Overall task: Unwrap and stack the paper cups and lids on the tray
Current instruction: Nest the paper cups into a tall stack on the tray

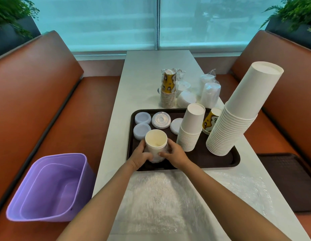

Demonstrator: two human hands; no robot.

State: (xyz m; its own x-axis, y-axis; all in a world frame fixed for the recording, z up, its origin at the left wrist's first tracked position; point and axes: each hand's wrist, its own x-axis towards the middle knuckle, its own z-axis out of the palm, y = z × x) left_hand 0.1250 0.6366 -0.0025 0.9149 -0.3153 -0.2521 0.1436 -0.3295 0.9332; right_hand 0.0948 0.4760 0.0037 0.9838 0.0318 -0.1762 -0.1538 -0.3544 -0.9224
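**A:** What did you have in hand at that moment?

**B:** Both hands were on one white stack of cups (155, 145), mouth up, standing at the near edge of the dark tray (220, 164). My left hand (140, 158) curled round its left side and my right hand (174, 154) round its right, thumb across the front. A crumpled clear wrapper (158, 158) sat bunched round the base of the stack, between my palms. I could not tell whether the fingers held the wrapper or the cups themselves.

**A:** And what lay around the grip?

**B:** Just beyond my left hand were two bluish lids (142, 131), one behind the other, and past the held stack a clear ribbed lid (161, 120) and a white lid (176, 126). Beside my right hand stood an upturned stack of white cups (190, 129); further right a much taller white stack (238, 108) leaned away, with a few yellow printed cups (210, 121) between the two.

**A:** Anything off the tray?

**B:** Well beyond the grip, on the white table (142, 80), stood a still-wrapped stack of printed cups (168, 91) and wrapped packs of lids (209, 92). Under my forearms lay a sheet of clear plastic (161, 197), and to the left of my left arm a purple bin (50, 188) sat on the bench.
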